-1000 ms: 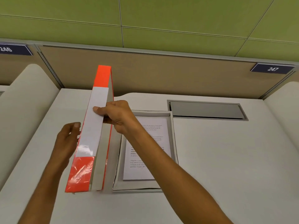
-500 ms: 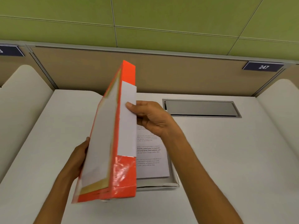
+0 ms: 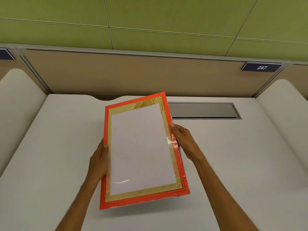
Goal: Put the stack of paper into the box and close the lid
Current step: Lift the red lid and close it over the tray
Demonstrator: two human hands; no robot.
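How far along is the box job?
Paper and box are hidden under the lid, so whether the paper is packed cannot be told from this view. In hand: left hand and right hand grip the lid's long edges, top up but tilted. Left: square the lid over the box and press it shut.

The lid (image 3: 141,150) covers the box and its paper completely, so neither can be seen. The fingers of the left hand (image 3: 98,161) and right hand (image 3: 182,140) pass behind the lid's side edges, out of sight. A dark sign (image 3: 5,54) beyond the bench's far-left corner is cut off by the picture's edge, text unreadable.
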